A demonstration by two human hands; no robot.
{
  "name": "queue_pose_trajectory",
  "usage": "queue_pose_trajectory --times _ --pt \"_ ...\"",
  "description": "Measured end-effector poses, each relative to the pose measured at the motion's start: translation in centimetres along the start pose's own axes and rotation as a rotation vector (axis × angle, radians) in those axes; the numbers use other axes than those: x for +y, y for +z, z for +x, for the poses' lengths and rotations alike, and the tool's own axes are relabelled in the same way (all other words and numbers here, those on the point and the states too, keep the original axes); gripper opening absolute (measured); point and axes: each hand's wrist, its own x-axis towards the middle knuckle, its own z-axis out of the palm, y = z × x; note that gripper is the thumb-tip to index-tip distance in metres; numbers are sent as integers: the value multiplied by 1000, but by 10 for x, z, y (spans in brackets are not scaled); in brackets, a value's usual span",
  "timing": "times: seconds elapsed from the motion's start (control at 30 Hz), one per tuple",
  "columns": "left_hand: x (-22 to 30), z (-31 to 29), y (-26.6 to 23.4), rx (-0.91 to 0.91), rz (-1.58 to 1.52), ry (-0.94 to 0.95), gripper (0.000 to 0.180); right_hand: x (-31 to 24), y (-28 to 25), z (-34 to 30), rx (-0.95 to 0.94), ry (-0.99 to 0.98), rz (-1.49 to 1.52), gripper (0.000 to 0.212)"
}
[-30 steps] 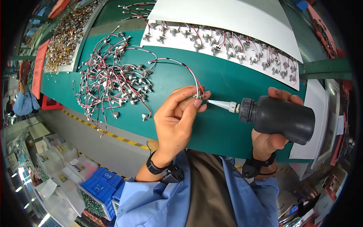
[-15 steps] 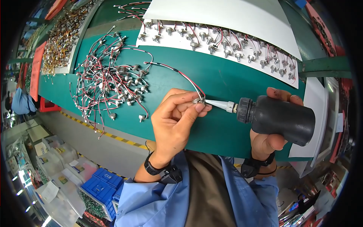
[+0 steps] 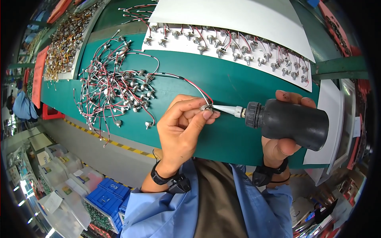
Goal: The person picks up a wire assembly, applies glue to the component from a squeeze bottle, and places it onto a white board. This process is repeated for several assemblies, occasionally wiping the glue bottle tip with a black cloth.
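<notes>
Pinched between the thumb and fingers of my left hand is a small metal potentiometer. Its red, white and black wires arch up and back toward the pile on the left. My right hand is wrapped round a black squeeze bottle, which lies nearly level. The bottle's pale tapered nozzle points left, its tip at the potentiometer; whether they touch I cannot tell. A tangled pile of wired potentiometers rests on the green table, left of my left hand.
Several rows of potentiometers stand on a white sheet at the back, partly under another white sheet. A tray of small parts is at the far left. Blue bins are below on the left, and a person in blue is beyond.
Both hands have shifted very slightly left, with the potentiometer and the bottle still held. The nozzle stays at the potentiometer.
</notes>
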Motion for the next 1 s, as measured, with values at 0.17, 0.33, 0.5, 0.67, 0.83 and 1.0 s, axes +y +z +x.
queue_pose_trajectory --times 0.17,0.33,0.5,0.67,0.83,1.0 --pt "0 0 -1 2 -12 -6 17 -1 -4 3 -136 -8 -32 80" --pt "2 1 -1 -5 -2 -32 18 2 -4 3 -152 -30 -36 79" --pt "3 -1 0 -2 -21 -26 18 2 -4 3 -150 -38 -24 79" --pt "4 -2 -1 -6 -28 -39 19 5 -3 3 -120 -56 0 78" --pt "2 1 -1 9 2 -23 20 6 -1 5 -133 -35 -22 78" --pt "23 -2 -1 69 21 -73 21 2 0 15 -6 1 -105 75"
